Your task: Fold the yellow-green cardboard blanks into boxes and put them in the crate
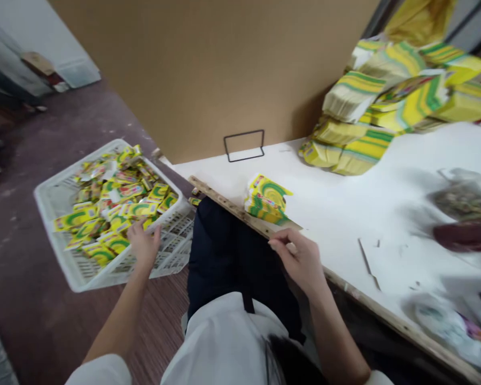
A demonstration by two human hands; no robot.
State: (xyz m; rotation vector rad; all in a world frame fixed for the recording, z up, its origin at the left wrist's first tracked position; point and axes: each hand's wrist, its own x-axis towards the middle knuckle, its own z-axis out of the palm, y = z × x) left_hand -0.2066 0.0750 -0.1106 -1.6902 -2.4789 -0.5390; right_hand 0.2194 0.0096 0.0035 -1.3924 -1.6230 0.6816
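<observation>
My left hand is at the near rim of a white plastic crate. Its thumb and fingers are apart, close to the small yellow and green boxes heaped inside, and I see nothing in its grasp. By the table's wooden edge, my right hand is closed, thumb against curled fingers; anything held there is too hidden to name. Just beyond it, a small stack of yellow and green printed cartons stands on the white table near the edge.
A large brown cardboard panel rises behind, with a black wire frame at its foot. Bundles of flat yellow-green cartons are piled at the back right. A thin stick and a plastic bag lie on the right.
</observation>
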